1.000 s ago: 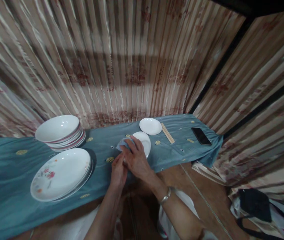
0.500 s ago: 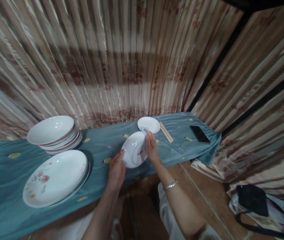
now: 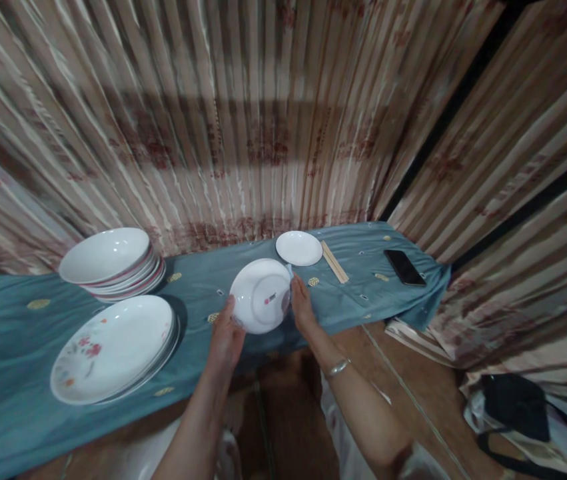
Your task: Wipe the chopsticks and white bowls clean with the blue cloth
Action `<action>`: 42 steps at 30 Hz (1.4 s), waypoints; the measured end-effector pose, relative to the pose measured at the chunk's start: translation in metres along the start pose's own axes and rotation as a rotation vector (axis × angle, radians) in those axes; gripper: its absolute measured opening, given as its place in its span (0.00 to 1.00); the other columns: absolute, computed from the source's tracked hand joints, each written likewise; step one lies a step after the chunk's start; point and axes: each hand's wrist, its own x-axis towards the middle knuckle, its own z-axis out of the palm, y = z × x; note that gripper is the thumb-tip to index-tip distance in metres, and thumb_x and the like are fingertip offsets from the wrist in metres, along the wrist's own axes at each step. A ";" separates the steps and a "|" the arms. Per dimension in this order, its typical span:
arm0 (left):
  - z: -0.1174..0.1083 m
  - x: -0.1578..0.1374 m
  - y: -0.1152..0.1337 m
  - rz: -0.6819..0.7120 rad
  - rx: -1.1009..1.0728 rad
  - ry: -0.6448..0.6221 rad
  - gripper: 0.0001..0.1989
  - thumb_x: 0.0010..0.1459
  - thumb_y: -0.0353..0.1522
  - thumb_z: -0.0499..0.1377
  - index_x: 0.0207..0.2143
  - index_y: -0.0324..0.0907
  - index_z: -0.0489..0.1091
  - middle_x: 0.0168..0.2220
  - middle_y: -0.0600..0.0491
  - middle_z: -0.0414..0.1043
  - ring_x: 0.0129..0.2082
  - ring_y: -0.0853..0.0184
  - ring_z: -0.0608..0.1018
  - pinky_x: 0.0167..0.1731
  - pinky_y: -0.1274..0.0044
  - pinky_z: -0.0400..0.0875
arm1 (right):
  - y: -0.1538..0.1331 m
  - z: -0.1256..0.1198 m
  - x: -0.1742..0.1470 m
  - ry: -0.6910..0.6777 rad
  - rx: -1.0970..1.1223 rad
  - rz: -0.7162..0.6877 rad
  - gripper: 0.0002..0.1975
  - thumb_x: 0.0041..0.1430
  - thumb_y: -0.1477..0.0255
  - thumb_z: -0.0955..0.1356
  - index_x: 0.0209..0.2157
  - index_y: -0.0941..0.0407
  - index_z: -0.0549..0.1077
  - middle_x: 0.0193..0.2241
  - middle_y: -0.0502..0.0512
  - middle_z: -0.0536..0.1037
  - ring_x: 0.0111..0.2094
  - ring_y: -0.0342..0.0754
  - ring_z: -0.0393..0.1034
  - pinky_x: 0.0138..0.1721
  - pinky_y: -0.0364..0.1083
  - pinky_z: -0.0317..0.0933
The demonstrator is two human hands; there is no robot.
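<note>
A white plate (image 3: 258, 319) is held up over the near edge of the table, its underside with a foot ring and small printed mark facing me. Gripping the plate's left rim is my left hand (image 3: 228, 333), its fingers closed there. At the right rim, my right hand (image 3: 304, 307) is closed on a small pale blue cloth (image 3: 290, 271), mostly hidden by the fingers, which lies against the plate's edge. Just behind, a small white plate (image 3: 299, 248) lies on the table, with wooden chopsticks (image 3: 334, 262) on its right.
A stack of white bowls (image 3: 108, 257) stands at the left, behind a stack of flower-patterned oval plates (image 3: 116, 350). Toward the right end of the blue tablecloth (image 3: 203, 277) lies a black phone (image 3: 404, 267). Curtains (image 3: 263, 133) hang behind. A black bag (image 3: 516, 407) sits lower right.
The held plate has turned so its underside faces me more fully, and has shifted slightly left. My right hand with the cloth has slid a little down along the right rim.
</note>
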 end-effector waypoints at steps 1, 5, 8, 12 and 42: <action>0.000 0.000 0.001 -0.006 -0.007 0.008 0.10 0.57 0.33 0.59 0.38 0.36 0.75 0.35 0.50 0.79 0.38 0.67 0.78 0.42 0.75 0.73 | 0.002 0.000 -0.002 -0.006 -0.010 0.012 0.29 0.57 0.56 0.60 0.53 0.61 0.69 0.54 0.62 0.70 0.56 0.52 0.62 0.59 0.52 0.53; 0.001 0.002 0.003 -0.058 -0.029 0.032 0.12 0.60 0.30 0.54 0.44 0.39 0.73 0.34 0.51 0.79 0.42 0.66 0.78 0.44 0.75 0.72 | 0.013 0.000 -0.007 -0.056 -0.074 0.000 0.33 0.56 0.53 0.61 0.56 0.60 0.66 0.59 0.60 0.65 0.60 0.51 0.56 0.62 0.51 0.48; -0.001 0.006 0.005 -0.110 -0.021 0.068 0.14 0.62 0.29 0.51 0.46 0.36 0.72 0.34 0.48 0.79 0.42 0.64 0.78 0.44 0.72 0.73 | 0.022 0.000 -0.012 -0.107 -0.164 -0.081 0.30 0.59 0.54 0.59 0.57 0.55 0.65 0.60 0.55 0.64 0.62 0.50 0.54 0.63 0.51 0.45; -0.008 0.013 0.004 -0.125 -0.024 0.157 0.13 0.61 0.27 0.51 0.45 0.34 0.71 0.33 0.46 0.79 0.39 0.64 0.79 0.43 0.72 0.73 | 0.027 -0.002 -0.022 -0.183 -0.352 -0.225 0.25 0.63 0.59 0.57 0.58 0.52 0.64 0.60 0.53 0.63 0.63 0.49 0.52 0.63 0.53 0.47; -0.028 0.017 -0.004 -0.171 -0.265 0.135 0.17 0.63 0.37 0.48 0.43 0.37 0.71 0.29 0.49 0.75 0.29 0.69 0.77 0.32 0.81 0.72 | -0.030 0.017 -0.091 -0.735 -0.942 -0.978 0.24 0.61 0.80 0.58 0.58 0.57 0.64 0.62 0.58 0.59 0.65 0.55 0.42 0.61 0.58 0.50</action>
